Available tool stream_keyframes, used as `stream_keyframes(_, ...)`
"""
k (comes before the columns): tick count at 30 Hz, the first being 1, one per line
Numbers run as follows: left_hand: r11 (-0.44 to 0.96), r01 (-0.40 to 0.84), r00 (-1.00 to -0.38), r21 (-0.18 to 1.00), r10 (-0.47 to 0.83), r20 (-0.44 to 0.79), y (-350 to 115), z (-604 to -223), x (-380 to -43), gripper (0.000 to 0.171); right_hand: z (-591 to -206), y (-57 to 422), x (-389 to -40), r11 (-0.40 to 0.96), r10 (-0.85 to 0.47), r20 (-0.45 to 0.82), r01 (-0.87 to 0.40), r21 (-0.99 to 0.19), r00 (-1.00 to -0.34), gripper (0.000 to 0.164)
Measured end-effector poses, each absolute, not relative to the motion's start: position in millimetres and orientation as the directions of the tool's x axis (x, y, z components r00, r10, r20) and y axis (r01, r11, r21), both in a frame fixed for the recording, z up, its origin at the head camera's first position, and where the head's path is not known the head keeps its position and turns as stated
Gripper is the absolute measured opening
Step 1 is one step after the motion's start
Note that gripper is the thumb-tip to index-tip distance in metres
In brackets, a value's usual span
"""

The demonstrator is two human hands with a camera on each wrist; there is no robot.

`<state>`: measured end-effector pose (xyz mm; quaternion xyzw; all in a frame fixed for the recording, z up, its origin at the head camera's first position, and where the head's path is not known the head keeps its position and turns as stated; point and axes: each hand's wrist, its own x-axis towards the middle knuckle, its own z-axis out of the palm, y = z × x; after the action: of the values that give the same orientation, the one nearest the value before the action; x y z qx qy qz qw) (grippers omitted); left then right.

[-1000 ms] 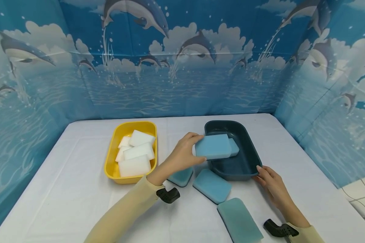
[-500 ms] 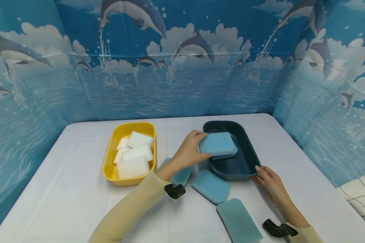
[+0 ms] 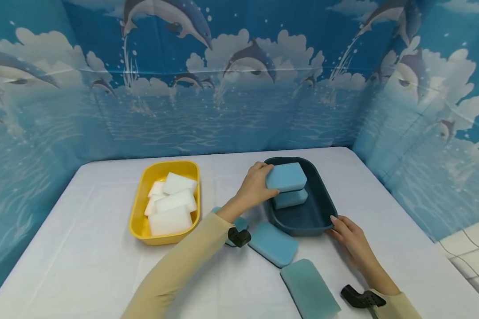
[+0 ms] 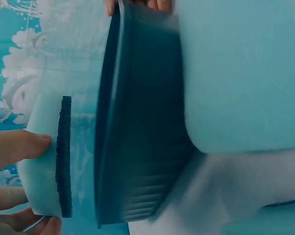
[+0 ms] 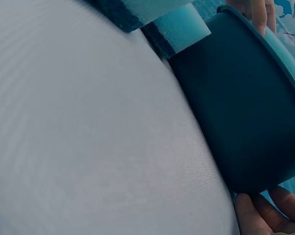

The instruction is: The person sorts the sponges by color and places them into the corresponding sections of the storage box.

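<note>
My left hand [image 3: 256,186] grips a light blue scrub sponge [image 3: 286,176] by its left end, above the dark blue tray [image 3: 317,210]. In the left wrist view, thumb and fingers pinch the held sponge [image 4: 42,161], whose dark scouring layer faces the tray wall [image 4: 147,98]. Beneath it in the head view, another blue sponge [image 3: 291,200] lies in the tray. My right hand [image 3: 353,241] pinches the tray's near right corner. In the right wrist view, the right hand's fingertips [image 5: 248,213] touch the tray's side [image 5: 240,103].
On the white table [image 3: 84,248], a blue sponge [image 3: 273,243] and a greener sponge [image 3: 310,290] lie in front of the tray. A third sponge [image 3: 240,223] is partly hidden behind the left wrist. At left stands a yellow tray [image 3: 137,215] with several white sponges [image 3: 175,199].
My left hand has carried the held sponge farther back and slightly right over the dark tray, showing more of the sponge beneath. My right hand keeps its hold on the corner.
</note>
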<state>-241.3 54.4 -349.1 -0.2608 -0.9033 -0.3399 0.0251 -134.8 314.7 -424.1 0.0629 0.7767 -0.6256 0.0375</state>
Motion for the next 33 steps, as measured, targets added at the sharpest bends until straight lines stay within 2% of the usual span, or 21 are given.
stream_keyframes(19,0.708,0.503,-0.863,0.495,0.444,0.242,86,-357,-268,0.066,-423,314,-135,0.235,0.075,-0.143,0.157,-0.959,-0.987,0.064)
stream_keyframes(26,0.726,0.464,-0.886,0.507,0.397,0.241,91,-361,-274,0.063,-423,314,-135,0.22,0.077,-0.143,0.157,-0.963,-0.987,0.068)
stream_keyframes(33,0.717,0.448,-0.893,0.533,0.378,0.243,99,-370,-276,0.061,-425,313,-133,0.217,0.086,-0.125,0.141,-0.966,-0.988,0.063)
